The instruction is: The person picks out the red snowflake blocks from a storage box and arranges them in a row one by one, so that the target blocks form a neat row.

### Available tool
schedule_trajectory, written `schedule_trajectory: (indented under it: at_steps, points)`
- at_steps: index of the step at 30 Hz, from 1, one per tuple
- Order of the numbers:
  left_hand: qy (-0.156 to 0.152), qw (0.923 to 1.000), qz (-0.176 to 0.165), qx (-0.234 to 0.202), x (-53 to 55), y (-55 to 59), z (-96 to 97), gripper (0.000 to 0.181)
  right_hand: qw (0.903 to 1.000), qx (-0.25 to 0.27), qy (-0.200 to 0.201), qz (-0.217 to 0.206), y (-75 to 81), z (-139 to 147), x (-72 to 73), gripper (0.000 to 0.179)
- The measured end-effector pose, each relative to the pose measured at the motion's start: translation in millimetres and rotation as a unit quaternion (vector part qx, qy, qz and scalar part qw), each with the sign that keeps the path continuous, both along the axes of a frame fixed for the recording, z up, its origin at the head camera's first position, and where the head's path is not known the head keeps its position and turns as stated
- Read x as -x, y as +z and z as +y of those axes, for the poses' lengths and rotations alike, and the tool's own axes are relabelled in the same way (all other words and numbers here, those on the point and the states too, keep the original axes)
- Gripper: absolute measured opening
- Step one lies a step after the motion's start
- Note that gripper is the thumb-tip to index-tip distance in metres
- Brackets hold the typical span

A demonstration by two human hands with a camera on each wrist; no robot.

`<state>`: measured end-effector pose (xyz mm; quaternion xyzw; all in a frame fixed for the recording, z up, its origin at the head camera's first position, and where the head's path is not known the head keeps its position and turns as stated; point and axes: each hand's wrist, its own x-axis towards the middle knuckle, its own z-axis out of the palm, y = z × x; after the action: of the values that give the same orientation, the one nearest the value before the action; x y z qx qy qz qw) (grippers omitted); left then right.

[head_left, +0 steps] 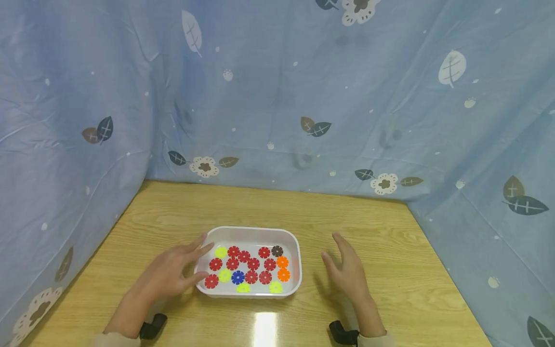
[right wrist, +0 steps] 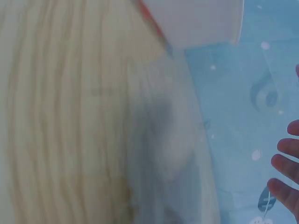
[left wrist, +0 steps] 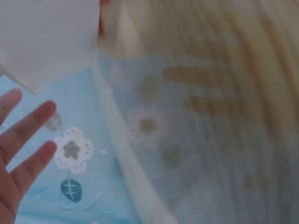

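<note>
A white plastic tray (head_left: 248, 294) sits on the wooden table, with flower-shaped discs spread over its bottom. Most discs are red, such as the red disc (head_left: 253, 263); there are also yellow discs (head_left: 224, 275), two orange discs (head_left: 283, 262), a blue disc (head_left: 238, 277) and a dark brown disc (head_left: 277, 251). My left hand (head_left: 173, 271) is at the tray's left rim, fingers spread and extended; whether it touches the rim I cannot tell. Apart from the tray, on its right, my right hand (head_left: 348, 274) hovers with fingers extended, holding nothing. Both wrist views show the tray's white side (left wrist: 49, 37).
The wooden table (head_left: 347, 217) stretches around the tray. Blue patterned cloth (head_left: 269, 96) hangs behind it and along both sides. Black wrist devices (head_left: 153, 326) are on both arms. A bright reflection lies on the table in front of the tray.
</note>
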<state>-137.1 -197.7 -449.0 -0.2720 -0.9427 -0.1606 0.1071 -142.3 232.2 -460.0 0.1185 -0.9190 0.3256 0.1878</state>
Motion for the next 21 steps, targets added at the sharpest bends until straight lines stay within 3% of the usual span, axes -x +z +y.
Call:
schedule_trajectory:
  at_steps: [4, 7, 10, 14, 17, 21]
  points:
    - [-0.001, 0.9981, -0.054, -0.03, -2.0, -3.7, -0.1, 0.054, 0.9969, 0.074, 0.019, 0.02, 3.3, -12.1, 1.7, 0.053]
    - [-0.007, 0.9954, -0.074, -0.061, -1.6, -6.8, -0.9, 0.052, 0.9895, 0.136, 0.048, 0.004, 8.3, -23.8, 3.4, 0.049]
    - [-0.023, 0.9927, -0.077, -0.09, 0.5, -10.4, -2.1, 0.051, 0.9739, 0.208, 0.083, -0.037, 13.2, -37.1, 6.3, 0.045]
    - [-0.031, 0.9896, -0.081, -0.114, 2.8, -14.9, -3.0, 0.051, 0.9455, 0.287, 0.115, -0.1, 19.1, -56.0, 10.4, 0.042]
    - [-0.028, 0.9884, -0.083, -0.124, 2.6, -18.3, -3.5, 0.051, 0.9309, 0.315, 0.13, -0.131, 23.7, -70.5, 13.3, 0.042]
    - [-0.028, 0.9871, -0.08, -0.136, 1.8, -21.6, -4.4, 0.05, 0.9211, 0.319, 0.156, -0.159, 27.6, -87.5, 18.5, 0.044]
